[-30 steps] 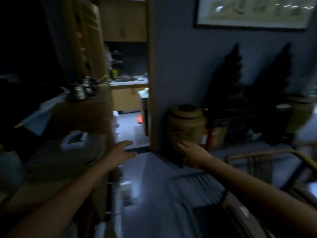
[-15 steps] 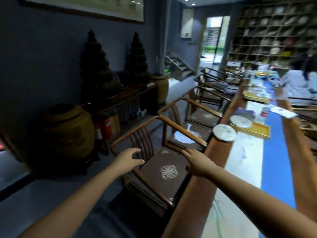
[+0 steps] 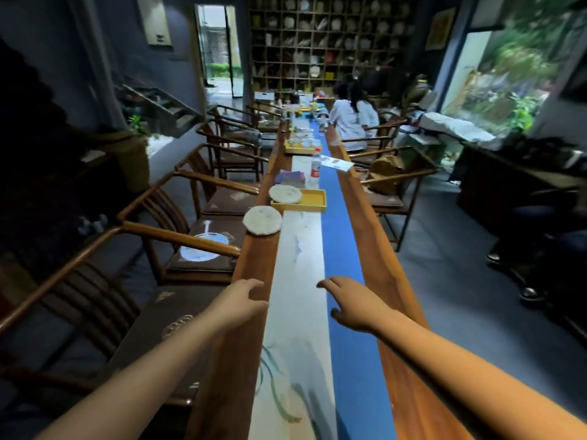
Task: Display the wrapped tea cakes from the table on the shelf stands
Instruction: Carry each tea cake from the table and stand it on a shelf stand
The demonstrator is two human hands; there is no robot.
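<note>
Both hands, left hand (image 3: 244,300) and right hand (image 3: 349,304), hover over the near table (image 3: 378,274), each grip released and empty; two wrapped tea cakes (image 3: 262,220) lie farther off.

Head view – looks down along table (image 3: 254,265).

- The long wooden counter with its white and blue runner (image 3: 374,265) is running out of the bottom edge, so its near end is staying unseen.
- Both bare forearms are getting cut off at the bottom corners.
- The far round paper-wrapped tea cake (image 3: 285,194) is overhanging and hiding part of the yellow rectangular tray (image 3: 313,198).
- The tall dark wooden cubby shelf (image 3: 330,39) at the far wall is showing pale items too small and blurred to identify.
- The small pale cups and clutter (image 3: 303,142) farther along the counter are blurring together.
- The greenery beyond the right-hand window (image 3: 514,71) is smearing with motion blur.
</note>
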